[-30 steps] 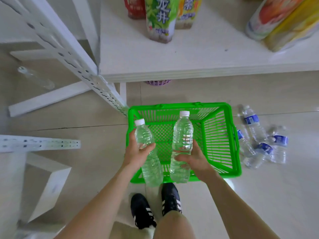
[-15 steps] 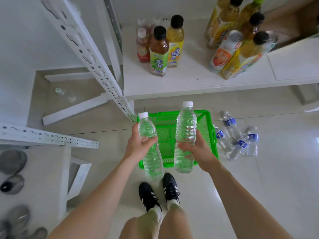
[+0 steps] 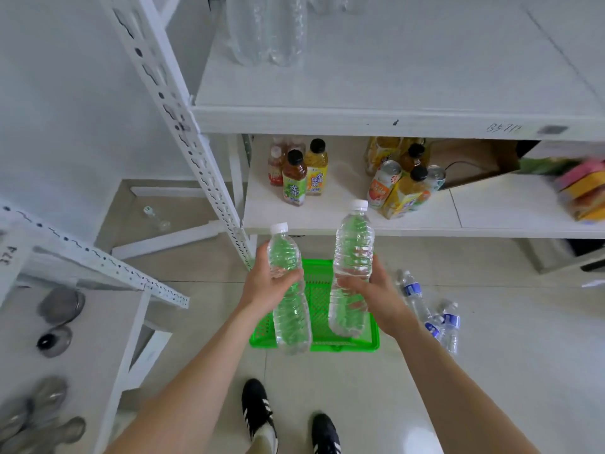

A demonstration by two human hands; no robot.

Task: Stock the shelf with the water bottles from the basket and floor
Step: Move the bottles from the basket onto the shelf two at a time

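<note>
The left hand grips one water bottle and the right hand grips another bottle, above the green basket. Full bottles look heavy and slippery, so the middle is best to hold. The shelf waits at 12 o'clock.

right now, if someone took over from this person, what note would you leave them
Left hand: holds one clear water bottle, upright.
Right hand: holds a second bottle, upright.
Both are held above the green basket, which looks empty where visible.
Done: some clear bottles stand on the upper shelf.
Left: shelve these two, then collect the blue-label bottles lying on the floor right of the basket.
</note>
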